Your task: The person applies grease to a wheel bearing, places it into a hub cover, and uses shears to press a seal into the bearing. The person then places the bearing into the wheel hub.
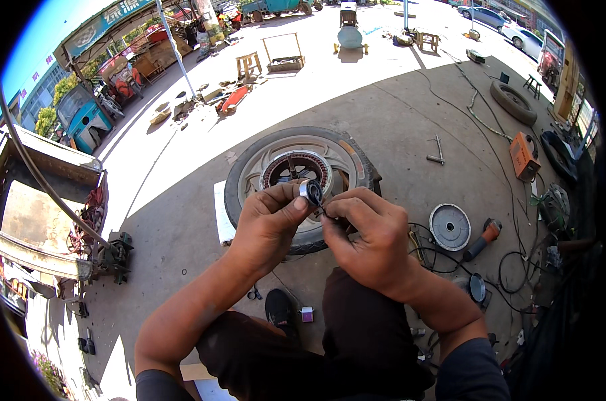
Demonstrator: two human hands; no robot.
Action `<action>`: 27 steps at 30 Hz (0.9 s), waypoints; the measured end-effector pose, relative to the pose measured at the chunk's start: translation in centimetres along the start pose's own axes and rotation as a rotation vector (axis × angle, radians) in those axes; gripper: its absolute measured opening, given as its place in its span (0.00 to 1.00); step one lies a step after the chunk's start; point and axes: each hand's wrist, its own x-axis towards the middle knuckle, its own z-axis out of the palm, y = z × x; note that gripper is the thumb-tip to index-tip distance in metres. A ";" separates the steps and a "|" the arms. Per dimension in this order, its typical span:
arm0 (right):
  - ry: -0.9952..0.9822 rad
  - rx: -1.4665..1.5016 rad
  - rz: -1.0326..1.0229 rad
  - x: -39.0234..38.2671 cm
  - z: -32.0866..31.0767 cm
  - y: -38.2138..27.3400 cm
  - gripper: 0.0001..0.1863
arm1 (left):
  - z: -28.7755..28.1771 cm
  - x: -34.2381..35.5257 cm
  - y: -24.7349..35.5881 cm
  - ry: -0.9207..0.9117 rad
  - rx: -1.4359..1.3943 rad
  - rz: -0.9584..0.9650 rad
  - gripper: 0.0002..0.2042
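Note:
My left hand (268, 224) grips a small shiny ball bearing (310, 191) between thumb and fingers, tilted so its dark inner ring shows. Close against its lower right side, my right hand (368, 230) is closed in a pinch. A thin dark bit shows at those fingertips, too small to name. Both hands are raised over a wheel with a tyre (244, 172), which lies flat in front of my knees. In its middle is an open hub (271, 167) with reddish-brown windings around the inside and a shaft standing up. My hands hide the wheel's near part.
To the right are a round metal cover (449, 227), an angle grinder (483, 239), an orange machine (525, 157) and loose cables. A T-handled tool (437, 150) lies beyond the wheel. A small box (307, 314) sits by my shoe. At left stands a cart bed (42, 194).

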 end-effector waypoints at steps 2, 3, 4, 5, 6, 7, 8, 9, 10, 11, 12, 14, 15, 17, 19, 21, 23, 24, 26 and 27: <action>0.015 0.001 0.002 0.0 0.2 -0.2 0.08 | -0.3 0.0 -0.3 0.014 0.038 0.038 0.10; 0.018 0.019 0.019 0.0 0.4 -0.3 0.08 | -0.5 0.0 -0.4 0.026 0.090 0.066 0.10; 0.020 0.036 0.036 0.0 0.5 -0.5 0.08 | -0.8 0.0 -0.5 0.038 0.142 0.094 0.11; 0.022 0.054 0.053 0.0 0.5 -0.6 0.08 | -1.0 -0.1 -0.6 0.051 0.194 0.121 0.11; 0.026 0.088 0.090 0.0 0.6 -0.6 0.07 | -0.9 -0.1 -0.5 0.051 0.224 0.141 0.11; 0.030 0.123 0.126 -0.1 0.6 -0.7 0.07 | -0.7 -0.2 -0.3 0.051 0.253 0.161 0.10; 0.033 0.158 0.163 -0.1 0.6 -0.7 0.07 | -0.5 -0.2 -0.2 0.051 0.283 0.181 0.10; 0.061 0.202 0.204 -0.1 0.6 -0.7 0.07 | -0.4 -0.2 -0.1 0.050 0.318 0.195 0.09; 0.089 0.247 0.245 -0.2 0.5 -0.8 0.06 | -0.3 -0.2 -0.1 0.049 0.353 0.209 0.08; 0.116 0.291 0.286 -0.2 0.5 -0.7 0.06 | -0.3 -0.2 -0.1 0.049 0.387 0.223 0.07; 0.122 0.327 0.313 -0.2 0.4 -0.7 0.06 | -0.5 -0.2 -0.1 0.044 0.394 0.229 0.07; 0.132 0.399 0.368 0.0 0.0 -0.5 0.06 | -0.8 -0.2 -0.1 0.034 0.408 0.242 0.08; 0.122 0.366 0.337 0.1 0.0 -0.2 0.06 | -0.9 -0.3 0.0 0.036 0.367 0.203 0.08; 0.101 0.301 0.277 0.4 0.0 0.4 0.06 | -0.9 -0.4 0.2 0.042 0.287 0.126 0.10; 0.105 0.244 0.175 0.5 0.0 1.2 0.07 | -0.4 -0.4 0.3 0.012 0.142 0.063 0.11; 0.093 0.200 0.085 0.8 -0.2 1.6 0.07 | -0.4 -0.4 0.3 -0.014 0.041 0.014 0.12; 0.068 0.168 0.007 1.2 -0.3 1.6 0.07 | -1.3 -0.4 0.1 -0.036 -0.019 -0.021 0.12; 0.054 0.164 0.023 1.4 -0.5 1.7 0.07 | -1.5 -0.4 0.1 -0.063 -0.042 -0.034 0.12; 0.027 0.156 0.057 1.5 -0.9 1.8 0.06 | -1.7 -0.3 0.1 -0.118 -0.089 -0.058 0.12; 0.028 0.175 0.093 1.5 -0.8 1.8 0.06 | -1.8 -0.3 0.1 -0.115 -0.088 -0.062 0.12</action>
